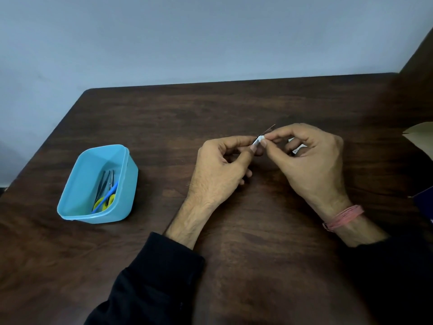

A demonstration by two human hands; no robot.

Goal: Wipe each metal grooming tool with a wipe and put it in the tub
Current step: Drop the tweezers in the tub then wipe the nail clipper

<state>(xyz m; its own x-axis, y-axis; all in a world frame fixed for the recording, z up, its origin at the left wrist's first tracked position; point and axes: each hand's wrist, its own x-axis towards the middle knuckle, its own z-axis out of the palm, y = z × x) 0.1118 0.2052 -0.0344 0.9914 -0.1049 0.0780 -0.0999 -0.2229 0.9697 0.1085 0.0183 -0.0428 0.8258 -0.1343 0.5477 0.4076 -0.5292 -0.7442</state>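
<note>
The left hand (219, 167) is holding a thin, dark metal grooming tool (269, 129) above the dark brown wooden table (210, 109), pinching its near end between thumb and forefinger; the remaining fingers are curling under the palm. The right hand (311, 160) is pinching a small white wipe (260, 138) around the tool's shaft, thumb and forefinger closing on the fold. The wipe is sitting just beyond the left fingertips, so the two grips are nearly touching. The tool's slender tip is projecting up and to the right past the wipe, away from both grips. More white material is showing inside the curled right palm. The exact type of tool cannot be told.

The light blue rectangular plastic tub (77, 184) is standing on the table well to the left of both hands. Inside it, yellow-handled scissors (104, 202), a blue-handled implement (110, 192) and grey metal tweezers (103, 184) are lying against one another. A pink cord bracelet (344, 216) is circling the right wrist.
</note>
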